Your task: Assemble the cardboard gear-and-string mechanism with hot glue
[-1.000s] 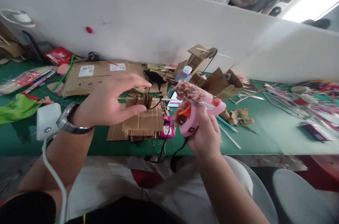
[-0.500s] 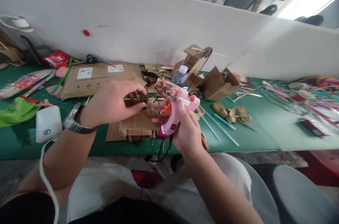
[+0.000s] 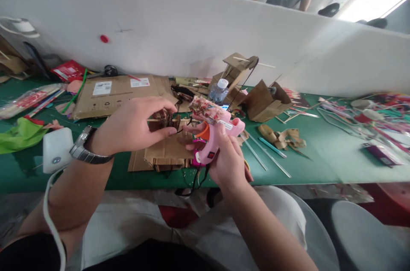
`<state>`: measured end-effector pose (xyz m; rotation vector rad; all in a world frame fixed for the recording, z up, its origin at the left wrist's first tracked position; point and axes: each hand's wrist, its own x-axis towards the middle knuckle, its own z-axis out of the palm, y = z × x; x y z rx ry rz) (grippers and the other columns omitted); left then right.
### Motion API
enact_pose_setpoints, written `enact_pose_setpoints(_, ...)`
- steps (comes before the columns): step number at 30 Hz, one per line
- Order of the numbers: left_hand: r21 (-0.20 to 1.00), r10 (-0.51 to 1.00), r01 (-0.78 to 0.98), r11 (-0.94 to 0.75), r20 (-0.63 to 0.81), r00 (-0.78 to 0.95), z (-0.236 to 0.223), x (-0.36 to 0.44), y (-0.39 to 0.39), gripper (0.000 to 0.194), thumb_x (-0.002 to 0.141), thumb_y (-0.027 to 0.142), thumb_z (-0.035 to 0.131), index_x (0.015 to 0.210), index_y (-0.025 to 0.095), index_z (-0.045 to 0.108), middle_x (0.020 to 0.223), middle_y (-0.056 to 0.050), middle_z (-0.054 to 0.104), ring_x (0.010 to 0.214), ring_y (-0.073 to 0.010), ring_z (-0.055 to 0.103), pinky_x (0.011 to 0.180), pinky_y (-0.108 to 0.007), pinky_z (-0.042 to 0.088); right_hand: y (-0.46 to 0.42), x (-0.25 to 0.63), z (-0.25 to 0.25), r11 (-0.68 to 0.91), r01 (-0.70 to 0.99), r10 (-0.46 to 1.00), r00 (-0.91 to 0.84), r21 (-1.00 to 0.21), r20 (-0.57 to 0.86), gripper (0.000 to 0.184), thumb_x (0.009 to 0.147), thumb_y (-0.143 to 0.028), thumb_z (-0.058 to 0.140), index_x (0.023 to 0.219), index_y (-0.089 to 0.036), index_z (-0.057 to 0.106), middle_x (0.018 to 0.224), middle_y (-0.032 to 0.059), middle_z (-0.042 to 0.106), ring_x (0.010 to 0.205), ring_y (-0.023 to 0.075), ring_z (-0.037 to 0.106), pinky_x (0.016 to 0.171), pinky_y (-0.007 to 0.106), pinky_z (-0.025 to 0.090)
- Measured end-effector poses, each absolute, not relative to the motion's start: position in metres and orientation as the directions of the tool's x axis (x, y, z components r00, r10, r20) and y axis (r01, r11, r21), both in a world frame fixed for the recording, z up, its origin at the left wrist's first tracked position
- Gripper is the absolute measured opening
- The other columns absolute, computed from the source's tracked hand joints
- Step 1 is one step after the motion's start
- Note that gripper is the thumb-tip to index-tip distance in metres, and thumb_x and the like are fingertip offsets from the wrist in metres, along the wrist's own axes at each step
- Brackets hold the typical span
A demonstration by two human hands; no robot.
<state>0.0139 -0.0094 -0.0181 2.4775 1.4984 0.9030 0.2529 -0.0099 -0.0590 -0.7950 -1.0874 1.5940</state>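
Observation:
My right hand [image 3: 228,158] is wrapped round the grip of a pink hot glue gun [image 3: 221,138] with an orange trigger. The gun's front is crusted with speckled dried glue and points to the left. My left hand [image 3: 128,123], with a watch [image 3: 89,147] on the wrist, has its thumb and fingers apart around a dark brown wound coil [image 3: 166,118] on a thin stick. I cannot make out whether the fingertips touch the coil. Below both hands lies a cardboard structure [image 3: 166,146] on the green table.
Behind stand a water bottle [image 3: 218,91] and an open cardboard box [image 3: 268,100]. A flat labelled carton [image 3: 123,91] lies at the left, near a white device [image 3: 57,149] with a cable. Clear glue sticks [image 3: 270,158], a teal pen [image 3: 272,147] and tan ribbon [image 3: 285,136] lie right.
My left thumb and fingers have spread apart a little at the coil, and the hand has shifted slightly left. The glue gun has moved slightly right and down.

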Motion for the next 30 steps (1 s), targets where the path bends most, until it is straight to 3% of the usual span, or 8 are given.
enact_pose_setpoints(4,0.334,0.847,0.819,-0.466,0.437,0.304,-0.021,0.01,-0.016,0.035,0.094,0.051,0.075,0.123,0.031,0.07,0.12,-0.006,0.08,0.11,-0.0319,0.076,0.095,-0.049,0.06,-0.012,0.259,-0.055,-0.048,-0.378,0.972,-0.229,-0.924,0.044,0.053,0.09,-0.068,0.074,0.115,-0.022,0.074,0.103,0.0091,0.08,0.075,0.0245,0.078,0.038,0.025,0.044)
enact_pose_setpoints(10,0.334,0.838,0.829,-0.449,0.48,0.261,-0.028,0.008,-0.023,0.029,0.096,0.044,0.071,0.121,0.03,0.071,0.118,-0.006,0.081,0.106,-0.0325,0.077,0.093,-0.048,0.06,-0.014,0.273,-0.057,-0.04,-0.349,0.979,-0.202,-0.936,0.034,0.053,0.088,-0.072,0.074,0.099,-0.021,0.072,0.095,0.0089,0.078,0.073,0.0241,0.077,0.047,0.03,0.056)
enact_pose_setpoints(15,0.342,0.825,0.789,-0.51,0.453,0.337,-0.024,-0.002,-0.016,0.028,0.095,0.039,0.072,0.121,0.029,0.073,0.117,-0.004,0.081,0.107,-0.0286,0.076,0.097,-0.045,0.058,-0.015,0.282,-0.061,-0.023,-0.389,0.978,-0.201,-0.921,0.061,0.05,0.087,-0.068,0.078,0.096,-0.019,0.074,0.091,0.0067,0.077,0.06,0.0182,0.072,0.048,0.03,0.058)
enact_pose_setpoints(20,0.325,0.809,0.77,-0.549,0.438,0.392,-0.02,-0.011,-0.012,0.035,0.095,0.045,0.074,0.126,0.03,0.074,0.123,-0.004,0.08,0.111,-0.0292,0.076,0.098,-0.046,0.06,-0.016,0.283,-0.062,-0.03,-0.339,0.98,-0.194,-0.94,0.039,0.055,0.089,-0.073,0.073,0.097,-0.019,0.073,0.073,0.0058,0.075,0.064,0.0231,0.076,0.049,0.03,0.058)
enact_pose_setpoints(25,0.339,0.834,0.776,-0.532,0.37,0.41,-0.016,-0.01,-0.011,0.041,0.089,0.049,0.079,0.128,0.036,0.074,0.125,-0.003,0.08,0.114,-0.0315,0.076,0.101,-0.048,0.061,-0.015,0.28,-0.061,-0.022,-0.344,0.983,-0.178,-0.939,0.043,0.054,0.087,-0.073,0.076,0.099,-0.021,0.072,0.085,0.0066,0.079,0.066,0.0243,0.079,0.05,0.032,0.061)
enact_pose_setpoints(30,0.347,0.846,0.781,-0.519,0.338,0.412,-0.011,-0.005,-0.004,0.03,0.086,0.054,0.079,0.106,0.033,0.076,0.116,-0.006,0.08,0.107,-0.0343,0.076,0.095,-0.049,0.06,-0.016,0.278,-0.058,-0.1,-0.347,0.959,-0.282,-0.932,0.002,0.055,0.087,-0.075,0.076,0.102,-0.022,0.072,0.088,0.0068,0.081,0.058,0.0204,0.074,0.051,0.031,0.061)
